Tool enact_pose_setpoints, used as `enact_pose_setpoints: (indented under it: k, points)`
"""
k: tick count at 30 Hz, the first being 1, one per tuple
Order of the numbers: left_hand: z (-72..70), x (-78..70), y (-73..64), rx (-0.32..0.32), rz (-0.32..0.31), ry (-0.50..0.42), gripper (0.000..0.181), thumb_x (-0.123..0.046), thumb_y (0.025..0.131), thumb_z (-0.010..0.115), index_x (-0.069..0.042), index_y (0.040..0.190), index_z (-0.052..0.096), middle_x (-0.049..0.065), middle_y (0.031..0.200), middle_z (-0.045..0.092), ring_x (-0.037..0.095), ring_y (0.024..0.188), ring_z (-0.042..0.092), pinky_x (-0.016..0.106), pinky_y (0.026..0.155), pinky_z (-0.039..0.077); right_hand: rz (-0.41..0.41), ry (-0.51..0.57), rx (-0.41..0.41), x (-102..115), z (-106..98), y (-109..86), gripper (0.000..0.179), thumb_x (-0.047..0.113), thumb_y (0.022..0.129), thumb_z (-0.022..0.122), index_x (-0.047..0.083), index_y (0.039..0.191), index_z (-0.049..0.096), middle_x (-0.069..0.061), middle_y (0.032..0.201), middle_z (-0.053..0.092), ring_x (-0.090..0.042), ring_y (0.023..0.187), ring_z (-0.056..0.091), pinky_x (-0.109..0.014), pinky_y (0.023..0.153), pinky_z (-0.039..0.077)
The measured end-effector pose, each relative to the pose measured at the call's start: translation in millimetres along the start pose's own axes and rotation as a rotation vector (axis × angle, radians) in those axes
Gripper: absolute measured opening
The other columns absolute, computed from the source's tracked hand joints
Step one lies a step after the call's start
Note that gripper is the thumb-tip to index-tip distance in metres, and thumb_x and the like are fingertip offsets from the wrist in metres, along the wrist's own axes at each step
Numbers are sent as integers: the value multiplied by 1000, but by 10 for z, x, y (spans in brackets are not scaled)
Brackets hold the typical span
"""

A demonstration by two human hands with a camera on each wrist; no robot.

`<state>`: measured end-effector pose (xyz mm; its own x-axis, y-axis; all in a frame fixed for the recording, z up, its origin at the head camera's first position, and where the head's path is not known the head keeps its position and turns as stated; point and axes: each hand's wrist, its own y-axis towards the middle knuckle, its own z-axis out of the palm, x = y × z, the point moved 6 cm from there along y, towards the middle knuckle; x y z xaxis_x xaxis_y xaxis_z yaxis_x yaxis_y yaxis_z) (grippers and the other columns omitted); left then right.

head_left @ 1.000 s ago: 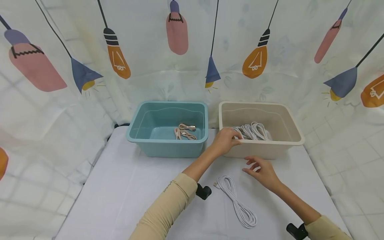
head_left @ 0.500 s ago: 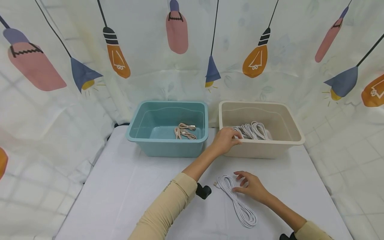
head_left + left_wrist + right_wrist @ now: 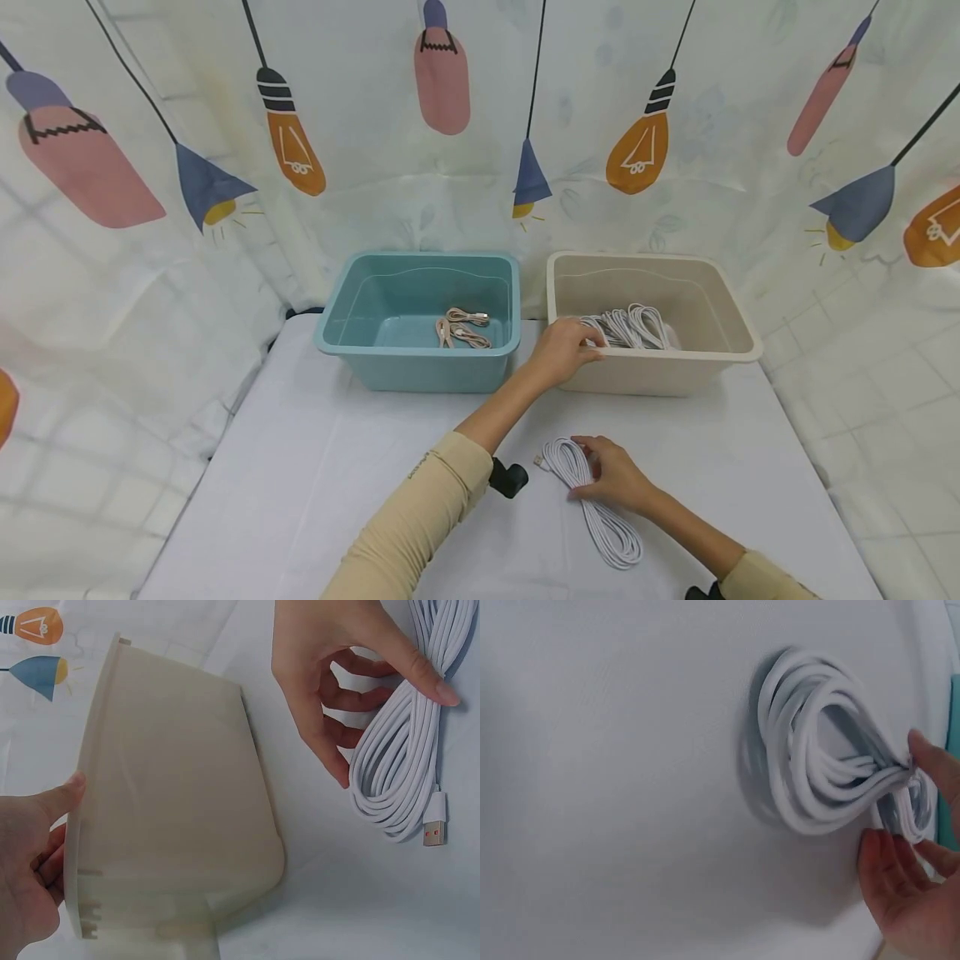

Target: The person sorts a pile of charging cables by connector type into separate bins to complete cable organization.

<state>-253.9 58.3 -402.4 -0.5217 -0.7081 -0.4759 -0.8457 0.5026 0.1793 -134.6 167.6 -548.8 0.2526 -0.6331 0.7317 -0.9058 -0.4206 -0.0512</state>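
Observation:
A coiled white USB cable (image 3: 600, 517) lies on the white-covered table. My right hand (image 3: 615, 475) has its thumb and fingers on opposite sides of the bundle, around its tied middle. In the left wrist view, the metal USB plug (image 3: 433, 832) sticks out from the coil. My left hand (image 3: 562, 352) grips the front rim of the beige bin (image 3: 675, 375), thumb outside and fingers inside, as the left wrist view shows. Several white cables (image 3: 633, 327) lie bundled inside that bin, partly hidden by its front wall.
Left of the beige bin stands a blue-green bin (image 3: 420, 371) with several small beige cables (image 3: 463, 329) in it. Behind both hangs a curtain (image 3: 465, 208) printed with lamps. The table's cloth (image 3: 315, 500) extends to the left and in front.
My right hand has come down from in front of the beige bin toward the left and closed around the white USB cable. My left hand stays on the bin's rim.

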Motion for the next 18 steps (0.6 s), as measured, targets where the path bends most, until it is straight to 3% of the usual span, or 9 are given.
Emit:
enact_pose_setpoints:
  k: [11,18]
  points:
    - [-11,-6,-14,-7,18,7,20,-27,97,77,-15,112,82,3,104,76,18,102,67,26,87,53,43,-5,-25,82,-7,2,80,7,69,94,-8,139,59,-16,110,66,-6,69,52,-21,60,49]
    - [-6,0,-12,-4,22,10,20,-27,97,77,-15,113,82,3,104,76,18,103,67,25,87,53,-9,26,-5,85,-74,27,75,3,74,89,-6,141,58,-17,112,66,-3,66,51,-22,59,49]
